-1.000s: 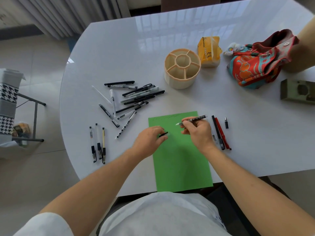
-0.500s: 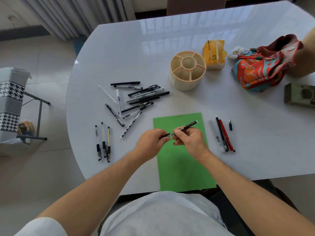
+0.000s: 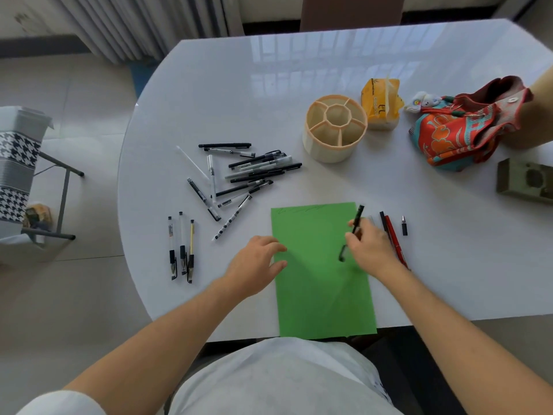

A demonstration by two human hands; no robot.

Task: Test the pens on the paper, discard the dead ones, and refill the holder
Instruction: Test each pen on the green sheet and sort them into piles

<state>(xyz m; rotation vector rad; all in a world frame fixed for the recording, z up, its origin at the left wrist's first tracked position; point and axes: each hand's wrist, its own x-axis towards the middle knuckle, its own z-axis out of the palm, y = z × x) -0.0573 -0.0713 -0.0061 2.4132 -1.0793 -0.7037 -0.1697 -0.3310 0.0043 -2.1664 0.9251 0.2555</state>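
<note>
Head view: a seated person tests pens at a white oval table. The right hand pinches a black pen near its middle, barrel pointing toward 12 o'clock over the right edge of a green sheet of paper; a small dark piece, perhaps the cap, shows at the hand's 9 o'clock, blurred. The left hand rests on the paper's left edge, fingers loosely extended and holding nothing. Faint pen strokes mark the sheet's top. At 12 o'clock from the paper stands the cream divided holder, its compartments bare. A loose heap of pens lies at 10 o'clock, three more pens in a row at 9 o'clock. Just beside the right hand, at 3 o'clock, lie a black and a red pen and a short pen piece. A patterned cloth bag sits at 2 o'clock.
</note>
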